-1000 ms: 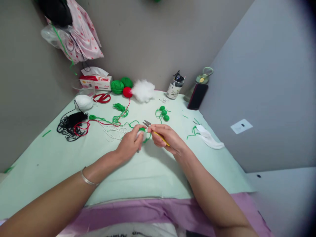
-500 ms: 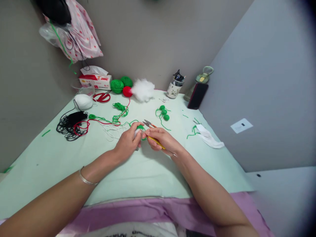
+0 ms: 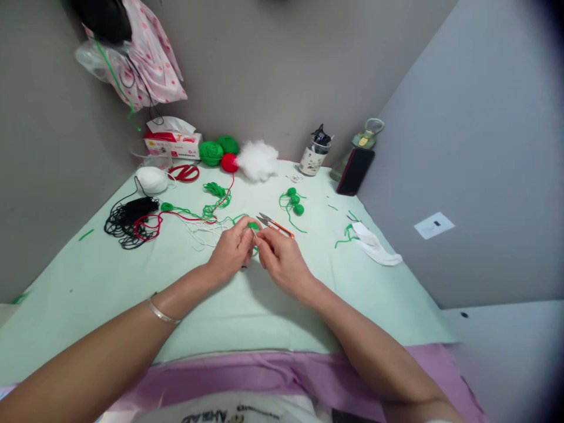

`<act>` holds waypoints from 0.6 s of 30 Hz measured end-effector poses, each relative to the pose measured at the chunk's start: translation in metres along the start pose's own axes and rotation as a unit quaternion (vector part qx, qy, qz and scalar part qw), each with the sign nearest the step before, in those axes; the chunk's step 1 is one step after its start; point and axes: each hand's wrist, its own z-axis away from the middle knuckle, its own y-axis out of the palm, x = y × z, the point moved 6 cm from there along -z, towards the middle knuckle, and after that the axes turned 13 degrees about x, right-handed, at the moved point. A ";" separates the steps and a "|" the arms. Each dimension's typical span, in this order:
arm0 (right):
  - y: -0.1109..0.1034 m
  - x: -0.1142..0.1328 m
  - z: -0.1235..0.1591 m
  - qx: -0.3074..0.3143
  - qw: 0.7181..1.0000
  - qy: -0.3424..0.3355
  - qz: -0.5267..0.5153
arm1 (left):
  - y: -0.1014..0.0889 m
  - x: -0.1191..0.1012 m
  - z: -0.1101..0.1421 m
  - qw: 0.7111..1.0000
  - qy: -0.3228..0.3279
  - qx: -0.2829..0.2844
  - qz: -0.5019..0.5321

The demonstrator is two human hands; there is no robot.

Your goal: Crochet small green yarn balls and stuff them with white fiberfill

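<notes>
My left hand is closed around a small crocheted piece. Green yarn shows at its top, and my fingers cover most of the rest. My right hand pinches a crochet hook, its thin metal end against the piece and its handle hidden in my fingers. Just beyond my right hand, orange-handled thread snips lie on the table. Three small green crocheted balls with loose yarn tails sit farther back.
Black yarn, a white yarn ball and red scissors lie at left. Behind are a tissue box, green yarn balls and white stuffing. A pen cup, phone and white crocheted strip are at right.
The crochet hook has been turned in my right hand: its metal end pointed back at my wrist and is now at the piece. The snips are more fully uncovered.
</notes>
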 end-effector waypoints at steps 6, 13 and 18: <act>0.002 0.001 -0.002 0.041 0.999 -0.005 -0.017 | -0.003 -0.002 -0.001 1.000 0.022 0.009 -0.016; 0.004 -0.019 -0.012 0.221 0.864 0.075 -0.447 | -0.014 -0.002 -0.001 0.990 0.053 -0.044 -0.120; 0.007 -0.021 -0.008 0.260 0.841 0.073 -0.469 | -0.023 0.001 -0.004 0.988 0.065 -0.044 -0.132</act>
